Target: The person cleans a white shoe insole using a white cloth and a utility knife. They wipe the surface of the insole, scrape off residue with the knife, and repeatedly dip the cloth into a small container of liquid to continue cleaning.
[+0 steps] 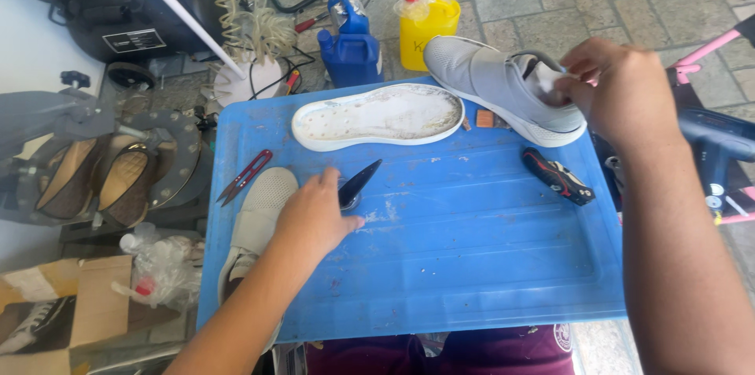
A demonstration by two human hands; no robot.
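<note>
Spreading across the person's lap, a blue tray-like counter [472, 265] carries everything within easy reach. At its far right corner, the right hand [621, 88] grips a grey slip-on shoe [503, 84] by its heel opening, tilted so the sole shows. Beside it lies a detached white sole [381, 115], worn face upward. The left hand [314, 214] rests loosely on a dark pointed tool [359, 181], fingers over it, with red snips [245, 176] lying nearby.

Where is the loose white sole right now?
The white sole lies at the far edge of the blue board, between the blue jugs and the left hand.
</note>
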